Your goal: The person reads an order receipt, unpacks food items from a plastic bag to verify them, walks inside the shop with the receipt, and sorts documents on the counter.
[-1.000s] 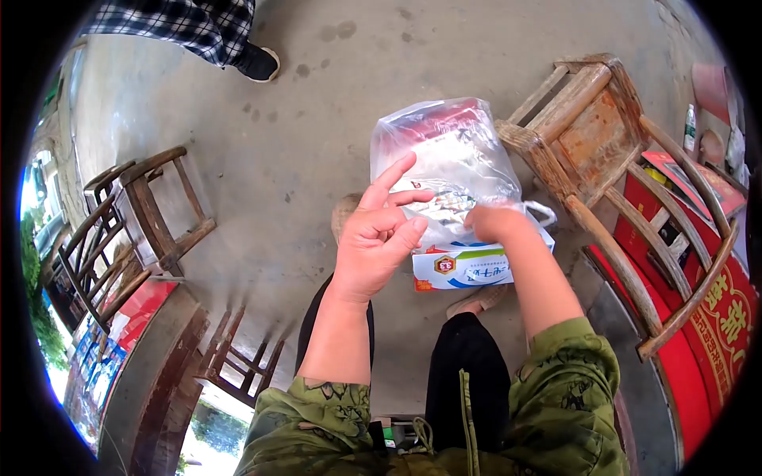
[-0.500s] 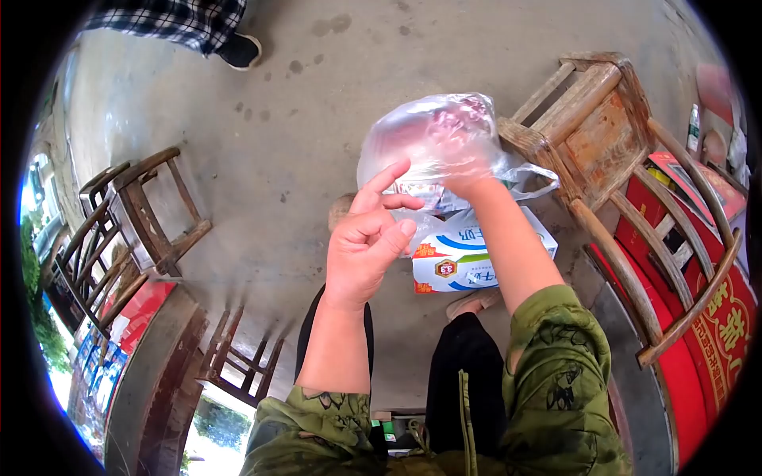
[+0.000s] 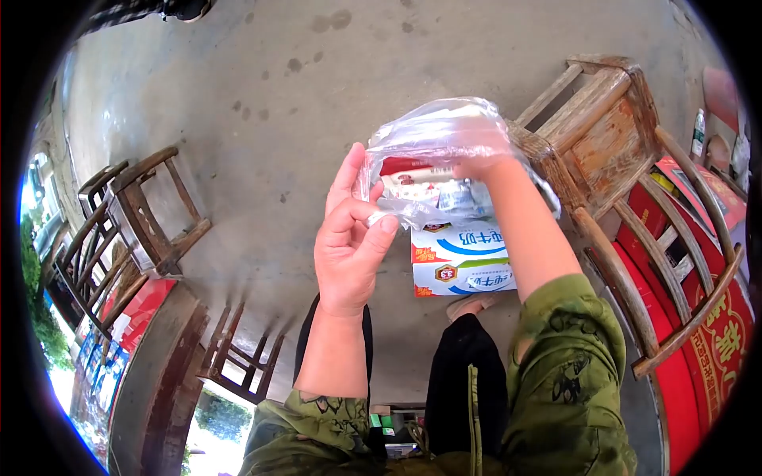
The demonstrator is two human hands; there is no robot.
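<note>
A clear plastic bag (image 3: 444, 131) with its mouth open toward me holds red and white packages (image 3: 417, 182). My left hand (image 3: 349, 238) pinches the bag's left edge between thumb and fingers. At the bag's right side is my right hand (image 3: 484, 165), its fingers partly hidden behind or inside the plastic, so their grip cannot be made out. Just below the bag stands a blue and white carton (image 3: 464, 258) with a handled look hidden by the plastic above it.
A worn wooden chair (image 3: 595, 135) stands at the right, beside red boxes (image 3: 714, 341) and a bottle (image 3: 698, 133). More wooden chairs (image 3: 143, 214) are at the left, near a table edge (image 3: 159, 381). Part of another person's leg and shoe (image 3: 186, 8) shows at the top left.
The bag's mouth has opened toward me, showing its contents. My left hand has taken hold of its left edge. My right hand has moved up. The other person's foot has moved up and left.
</note>
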